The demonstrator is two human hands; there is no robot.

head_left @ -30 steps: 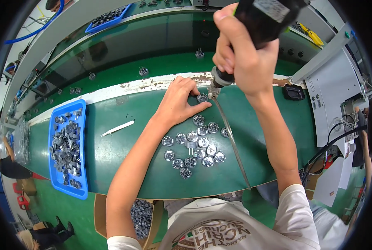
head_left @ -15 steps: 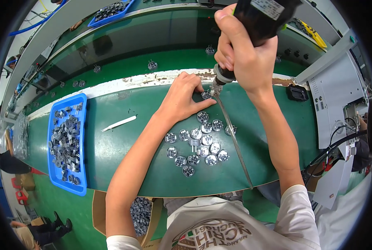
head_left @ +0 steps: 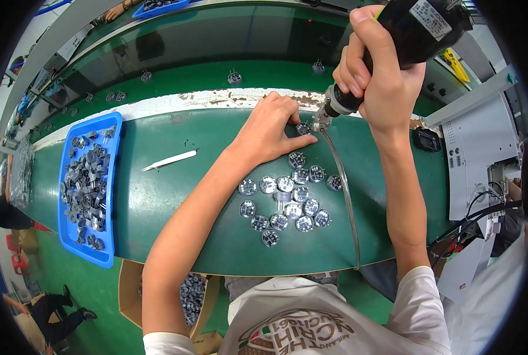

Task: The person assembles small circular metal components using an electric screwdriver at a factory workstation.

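My right hand [head_left: 385,83] is wrapped round a black electric screwdriver [head_left: 409,35], tilted with its tip low and to the left. A clear hose [head_left: 347,198] runs from the metal nose down across the green bench. The nose is at a small round circuit-board part [head_left: 303,128]; whether the bit touches it I cannot tell. My left hand [head_left: 270,129] lies on the bench, thumb and fingers closed around that part. Nearer to me sits a loose group of similar round parts [head_left: 293,210], one of them on its side with its pins showing.
White tweezers [head_left: 172,160] lie left of my left forearm, near dark crumbs. Further left, a blue tray [head_left: 114,171] holds many grey parts. Past the worn white edge runs a green belt [head_left: 187,77] with spaced parts. A cardboard box [head_left: 129,290] stands below, grey equipment [head_left: 474,136] right.
The screwdriver and my right hand have moved right, and the tool leans over more. My left hand stays around the part. Parts on the belt have travelled right. The whole view has shifted slightly.
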